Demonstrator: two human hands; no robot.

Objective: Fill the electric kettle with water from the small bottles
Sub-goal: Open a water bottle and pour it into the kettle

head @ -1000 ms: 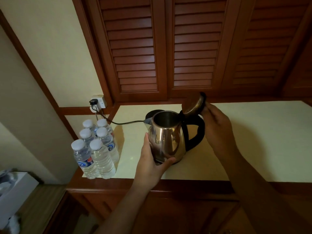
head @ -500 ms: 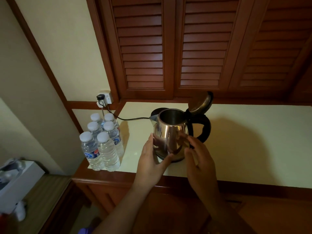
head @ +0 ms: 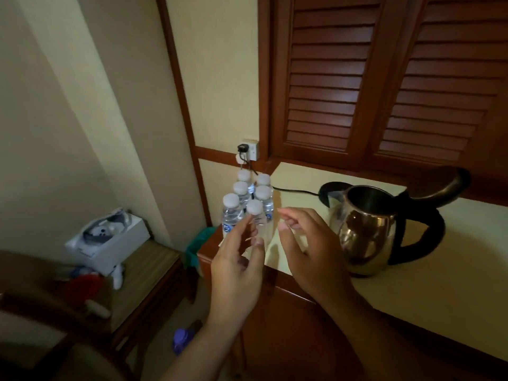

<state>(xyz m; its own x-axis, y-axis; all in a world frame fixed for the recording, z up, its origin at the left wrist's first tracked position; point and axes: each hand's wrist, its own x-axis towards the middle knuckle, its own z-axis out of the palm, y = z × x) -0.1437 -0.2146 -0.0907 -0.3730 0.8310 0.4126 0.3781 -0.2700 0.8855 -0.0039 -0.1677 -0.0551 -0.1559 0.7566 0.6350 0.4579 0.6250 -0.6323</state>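
Head view: your left hand (head: pixel 236 259) and right hand (head: pixel 308 248) are hovering with fingers spread, gripping nothing, flanking nearest small bottle (head: pixel 257 224). Six capped bottles are standing clustered at counter (head: pixel 439 292) left corner. Kettle (head: pixel 368 229) is sitting beside right hand, lid (head: pixel 450 185) standing open.

The only mark that shows is on the front-left water bottle (head: pixel 230 215) of the cluster on the table (head: pixel 453 259): a blue label (head: pixel 227 228) with a white figure that looks like a "2", too blurred to be sure. The labels on the other bottles cannot be read
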